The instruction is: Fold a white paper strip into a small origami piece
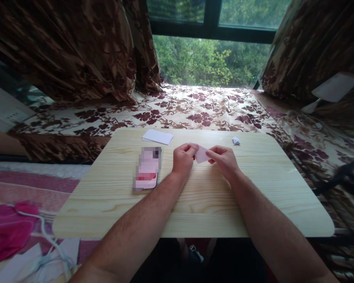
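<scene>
A small piece of white paper [201, 154] is held between both hands just above the middle of a light wooden table [194, 208]. My left hand [184, 158] pinches its left edge with fingers curled. My right hand [224, 159] pinches its right edge. A small stack of white paper sheets [157, 136] lies at the table's far edge, left of my hands. A tiny folded paper figure [236, 141] sits at the far right of the table.
A phone [147, 168] lies flat on the table to the left of my left hand. Floral bedding [194, 108] and brown curtains [76, 51] lie beyond the table, below a window. Pink fabric [8, 228] and a white cable [51, 243] lie at the lower left.
</scene>
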Available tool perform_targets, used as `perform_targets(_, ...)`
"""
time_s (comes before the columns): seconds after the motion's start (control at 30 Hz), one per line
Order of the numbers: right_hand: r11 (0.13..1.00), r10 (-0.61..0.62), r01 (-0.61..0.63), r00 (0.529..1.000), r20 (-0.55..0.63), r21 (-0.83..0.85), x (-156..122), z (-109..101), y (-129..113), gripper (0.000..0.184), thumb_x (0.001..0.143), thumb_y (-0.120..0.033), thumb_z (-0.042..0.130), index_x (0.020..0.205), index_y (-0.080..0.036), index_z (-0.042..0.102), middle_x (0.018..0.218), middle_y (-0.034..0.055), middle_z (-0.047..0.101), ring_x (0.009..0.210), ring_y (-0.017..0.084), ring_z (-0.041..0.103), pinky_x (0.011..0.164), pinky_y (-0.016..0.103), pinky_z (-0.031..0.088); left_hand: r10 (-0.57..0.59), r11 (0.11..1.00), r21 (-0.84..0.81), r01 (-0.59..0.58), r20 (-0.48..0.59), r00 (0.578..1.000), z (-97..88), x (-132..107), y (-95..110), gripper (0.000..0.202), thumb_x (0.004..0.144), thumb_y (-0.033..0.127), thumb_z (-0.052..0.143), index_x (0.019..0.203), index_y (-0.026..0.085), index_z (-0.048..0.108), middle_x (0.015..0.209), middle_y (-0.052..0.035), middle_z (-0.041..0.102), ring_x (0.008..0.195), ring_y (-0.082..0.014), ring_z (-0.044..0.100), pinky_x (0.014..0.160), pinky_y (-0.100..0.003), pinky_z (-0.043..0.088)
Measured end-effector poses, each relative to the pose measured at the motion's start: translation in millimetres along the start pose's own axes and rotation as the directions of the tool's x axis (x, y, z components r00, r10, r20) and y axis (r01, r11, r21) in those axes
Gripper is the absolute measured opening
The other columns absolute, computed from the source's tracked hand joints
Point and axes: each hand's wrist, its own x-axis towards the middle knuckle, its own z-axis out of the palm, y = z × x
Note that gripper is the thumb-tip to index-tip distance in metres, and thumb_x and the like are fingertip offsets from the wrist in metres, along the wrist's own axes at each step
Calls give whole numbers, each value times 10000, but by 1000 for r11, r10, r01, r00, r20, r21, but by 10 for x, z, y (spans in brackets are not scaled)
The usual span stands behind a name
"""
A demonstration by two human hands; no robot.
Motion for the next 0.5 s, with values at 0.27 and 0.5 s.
perform_targets(0.27, 998, -24, 20, 998, 64, 65, -31, -20, -19, 340, 806, -508, 703, 728, -179, 736, 640, 9, 661, 559, 131, 539, 538, 268, 394, 21, 990, 138, -32, 79, 997, -26, -1, -55, 324, 708, 443, 780, 610, 151, 680, 554, 26, 522, 545, -93, 413, 524, -249, 311)
perform_targets(0.5, 991, -48, 55, 997, 64, -119, -8, -54, 20, 277, 717, -419, 798, 683, -164, 695, 586, -9, 622, 509, 99, 449, 502, 259, 315, 30, 991, 132, -38, 63, 998, -31, 8, -73, 269, 689, 391, 804, 656, 148, 694, 597, 12, 575, 566, -99, 463, 545, -249, 355)
